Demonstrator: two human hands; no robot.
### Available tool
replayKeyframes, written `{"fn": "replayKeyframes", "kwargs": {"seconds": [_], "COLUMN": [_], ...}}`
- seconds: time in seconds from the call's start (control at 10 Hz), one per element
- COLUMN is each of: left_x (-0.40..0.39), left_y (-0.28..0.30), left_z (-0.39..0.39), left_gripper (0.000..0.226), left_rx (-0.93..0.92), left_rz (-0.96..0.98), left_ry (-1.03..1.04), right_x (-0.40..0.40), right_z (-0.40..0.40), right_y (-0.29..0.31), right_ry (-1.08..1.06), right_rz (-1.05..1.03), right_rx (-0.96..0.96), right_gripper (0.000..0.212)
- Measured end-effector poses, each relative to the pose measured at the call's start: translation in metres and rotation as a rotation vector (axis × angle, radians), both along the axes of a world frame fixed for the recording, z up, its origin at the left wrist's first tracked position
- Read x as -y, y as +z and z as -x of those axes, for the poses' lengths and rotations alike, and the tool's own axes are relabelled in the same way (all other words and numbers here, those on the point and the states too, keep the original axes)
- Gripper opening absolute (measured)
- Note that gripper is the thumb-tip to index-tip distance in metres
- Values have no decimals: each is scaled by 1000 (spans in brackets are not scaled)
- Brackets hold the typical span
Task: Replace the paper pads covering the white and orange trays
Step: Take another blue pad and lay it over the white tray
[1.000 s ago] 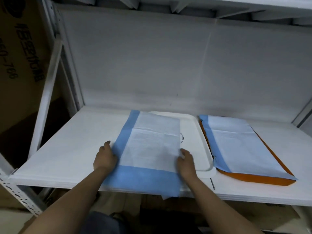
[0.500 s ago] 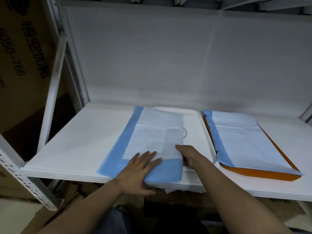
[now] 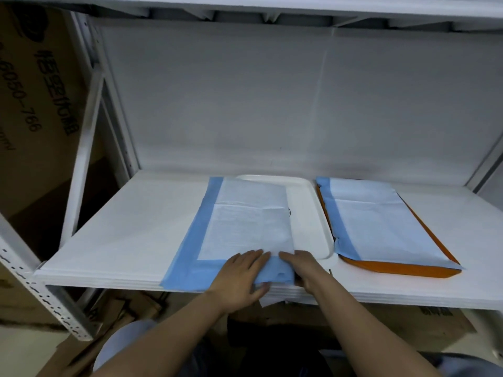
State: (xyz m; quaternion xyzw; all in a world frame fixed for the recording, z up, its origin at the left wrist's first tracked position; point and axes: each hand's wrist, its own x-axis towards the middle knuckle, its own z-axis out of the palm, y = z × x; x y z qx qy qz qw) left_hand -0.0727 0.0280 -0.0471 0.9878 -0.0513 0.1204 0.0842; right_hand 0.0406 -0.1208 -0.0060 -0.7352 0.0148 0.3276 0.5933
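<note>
A white tray [image 3: 313, 213] lies in the middle of the shelf. A folded paper pad [image 3: 245, 227], white with blue borders, covers the tray's left part and spills onto the shelf beside it. My left hand [image 3: 239, 276] lies flat on the pad's near blue edge, fingers straight. My right hand [image 3: 302, 268] is right beside it and grips the pad's near right corner, its fingertips tucked under the paper. To the right sits the orange tray [image 3: 394, 269], covered by a second blue-bordered pad [image 3: 375, 221] spread flat.
The trays rest on a white shelf board [image 3: 109, 235] inside a metal rack, with a slanted upright [image 3: 81, 159] at left and a shelf beam overhead. A printed cardboard box [image 3: 32, 104] stands left of the rack. More cardboard lies below the shelf.
My left hand has moved from the pad's left edge across to its near right corner, beside my right hand. The right hand has shifted slightly nearer, to that corner.
</note>
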Motion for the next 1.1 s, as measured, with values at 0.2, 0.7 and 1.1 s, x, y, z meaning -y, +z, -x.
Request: {"fn": "replayKeyframes", "kwargs": {"seconds": [0.2, 0.7, 1.1], "left_x": [-29, -68, -80], "left_y": [-2, 30, 41], "left_z": [30, 23, 31], "left_gripper": [97, 70, 52], "left_rx": [-34, -288, -480], "left_rz": [108, 1080, 1150], "left_ry": [341, 942, 813], "right_x": [37, 58, 82], "right_z": [-16, 0, -15], "right_y": [-1, 6, 28], "right_ry": [17, 87, 357], "right_rz": [397, 180, 274], "right_rx": [364, 91, -199], "right_gripper": [37, 31, 43]}}
